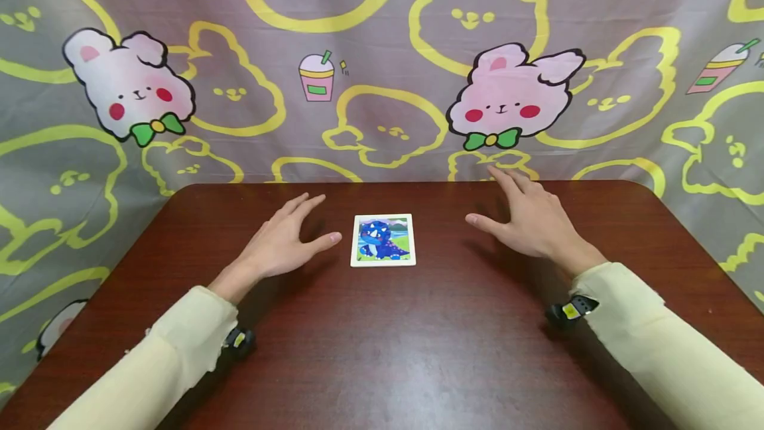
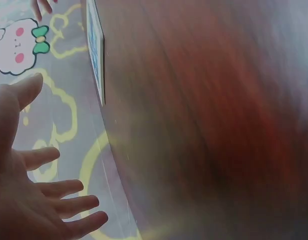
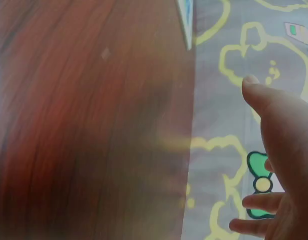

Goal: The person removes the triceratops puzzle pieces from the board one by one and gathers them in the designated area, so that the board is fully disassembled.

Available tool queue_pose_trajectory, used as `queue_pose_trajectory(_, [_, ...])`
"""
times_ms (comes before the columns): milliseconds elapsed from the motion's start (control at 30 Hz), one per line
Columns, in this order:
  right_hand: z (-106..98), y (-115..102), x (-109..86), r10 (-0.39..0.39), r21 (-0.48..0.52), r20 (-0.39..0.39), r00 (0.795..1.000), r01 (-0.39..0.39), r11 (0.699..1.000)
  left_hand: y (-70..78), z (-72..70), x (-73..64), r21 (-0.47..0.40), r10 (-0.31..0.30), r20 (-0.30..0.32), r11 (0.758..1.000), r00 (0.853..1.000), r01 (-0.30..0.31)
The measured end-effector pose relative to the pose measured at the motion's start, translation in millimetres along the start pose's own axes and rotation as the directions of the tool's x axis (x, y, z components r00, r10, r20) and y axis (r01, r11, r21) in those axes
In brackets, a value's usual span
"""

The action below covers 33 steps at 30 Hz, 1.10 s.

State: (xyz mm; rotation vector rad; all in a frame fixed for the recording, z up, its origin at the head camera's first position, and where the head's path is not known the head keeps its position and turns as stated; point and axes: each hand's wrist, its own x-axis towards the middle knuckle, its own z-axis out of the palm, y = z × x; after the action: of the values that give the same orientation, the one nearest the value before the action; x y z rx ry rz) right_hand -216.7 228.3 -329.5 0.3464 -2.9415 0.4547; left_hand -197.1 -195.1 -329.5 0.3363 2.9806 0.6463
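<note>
A small square picture puzzle (image 1: 383, 240) with a white border and a blue cartoon dinosaur lies flat on the brown table. To its left hovers my left hand (image 1: 280, 239), fingers spread and thumb pointing toward the picture. My right hand (image 1: 533, 219) is held over the table on the other side, farther from the picture, its fingers extended. Neither hand holds anything. In the left wrist view the picture's edge (image 2: 96, 50) stands out beyond the left hand (image 2: 28, 185). The right wrist view catches only a corner of the picture (image 3: 186, 22), above the right hand (image 3: 284, 150).
The dark reddish-brown tabletop (image 1: 382, 350) has rounded far corners. Right behind its far edge hangs a grey curtain (image 1: 382, 38) printed with yellow outlines, rabbits and cups. Each wrist wears a black strap, the right one (image 1: 571, 311) and the left one (image 1: 239, 339), below cream sleeves.
</note>
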Motion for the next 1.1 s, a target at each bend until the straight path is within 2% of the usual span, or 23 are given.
queue_pose_trajectory(200, [1, -18, 6.6, 0.022, 0.157, 0.017, 1.0, -0.024, 0.987, 10.6, 6.3, -2.7, -0.134, 0.031, -0.03, 0.99, 0.999, -0.035])
queue_pose_trajectory(333, [4, -32, 11.0, 0.008, 0.25, 0.022, 1.0, -0.013, 0.968, 17.0, 11.0, -5.1, -0.217, 0.019, -0.047, 0.976, 0.999, -0.029])
queue_pose_trajectory(500, [13, -50, 17.1, 0.003, 0.333, 0.032, 0.999, -0.014, 0.943, 26.4, 17.1, -8.5, -0.288, 0.0, -0.028, 0.958, 1.0, -0.008])
queue_pose_trajectory(700, [22, -69, 23.2, -0.004, 0.397, 0.057, 0.998, -0.019, 0.918, 36.4, 25.1, -11.2, -0.278, -0.005, 0.012, 0.961, 1.0, 0.008])
queue_pose_trajectory(900, [33, -84, 27.6, -0.042, 0.443, 0.062, 0.997, 0.01, 0.896, 45.1, 30.7, -11.9, -0.248, 0.01, 0.062, 0.969, 0.998, 0.005])
queue_pose_trajectory(1100, [44, -100, 35.8, -0.064, 0.507, 0.12, 0.991, -0.006, 0.862, 50.8, 33.6, -10.2, -0.202, 0.031, 0.096, 0.979, 0.995, -0.011])
